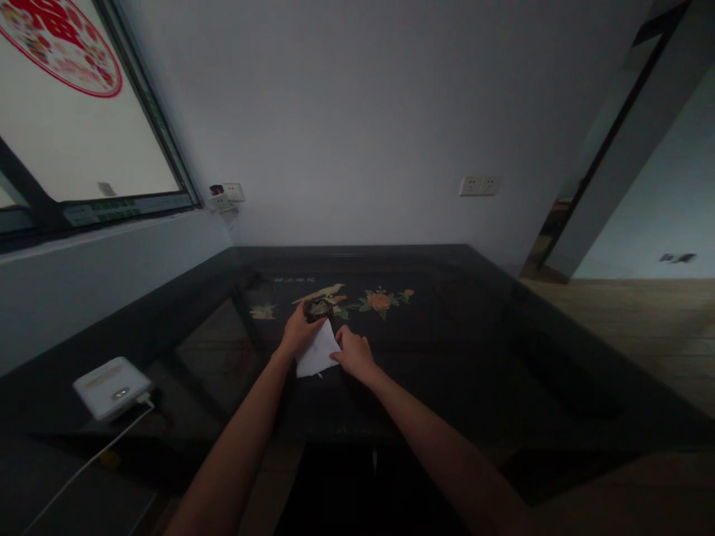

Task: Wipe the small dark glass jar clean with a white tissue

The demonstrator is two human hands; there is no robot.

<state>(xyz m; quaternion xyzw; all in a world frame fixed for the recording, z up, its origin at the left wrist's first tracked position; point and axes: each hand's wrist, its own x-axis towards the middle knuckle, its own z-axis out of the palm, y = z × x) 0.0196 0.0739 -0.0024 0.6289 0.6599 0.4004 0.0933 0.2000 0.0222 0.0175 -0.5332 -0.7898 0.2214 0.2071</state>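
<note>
My left hand is closed on a small dark round object, with its thumb near the top of a white tissue. The round object looks like a shallow dish with a shiny rim, but its exact kind is too dim to make out. Between my two hands, the tissue hangs down with an uneven lower edge. My right hand pinches the tissue's right edge between thumb and fingers. Both hands are over the middle of a glossy black table.
A white box-shaped device with a cable plugged in stands at the table's left. Printed flowers and a bird decorate the tabletop beyond my hands. The wall behind carries sockets; a window is at the left.
</note>
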